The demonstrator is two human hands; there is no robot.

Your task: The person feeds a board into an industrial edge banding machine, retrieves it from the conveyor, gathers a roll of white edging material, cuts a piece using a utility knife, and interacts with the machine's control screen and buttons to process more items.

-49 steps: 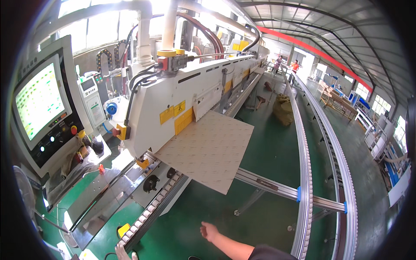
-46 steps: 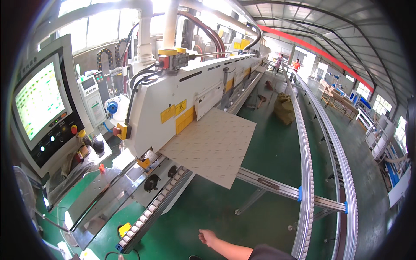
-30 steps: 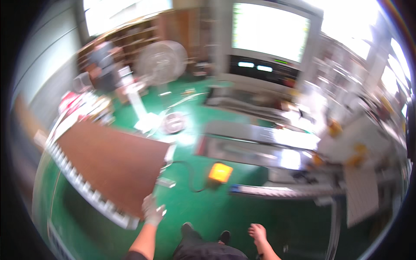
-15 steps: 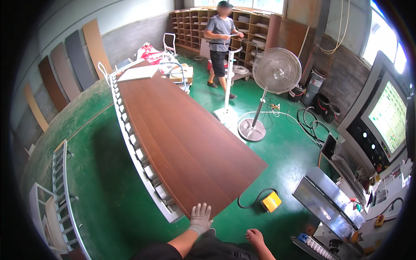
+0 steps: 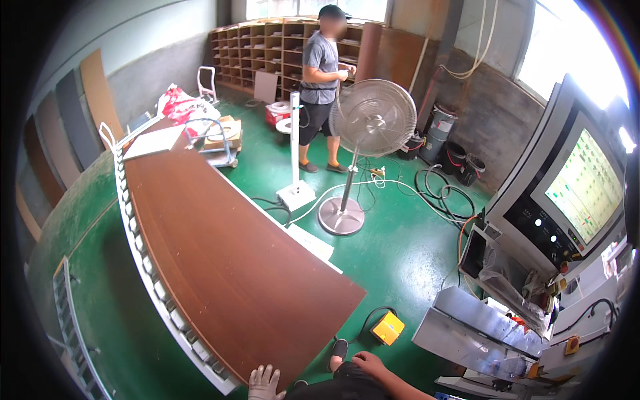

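A long dark-brown wooden panel (image 5: 220, 253) lies flat on a white roller conveyor (image 5: 143, 260) that runs away from me to the upper left. My left hand (image 5: 265, 383), in a white glove, rests with fingers spread on the panel's near end at the bottom edge of the head view. My right hand (image 5: 369, 363) is bare and hangs loosely beside my dark trousers, holding nothing. My shoe (image 5: 339, 349) shows just left of it on the green floor.
A yellow foot-pedal box (image 5: 387, 328) with a black cable lies on the floor by my feet. A pedestal fan (image 5: 370, 127), a white post stand (image 5: 295, 193), a person near wooden shelves (image 5: 319, 87) and a machine console with a lit screen (image 5: 580, 193) stand beyond.
My head has swung from the yellow-and-white machine line round to the brown panel on the rollers. My gloved left hand has come to rest on the panel's near end.
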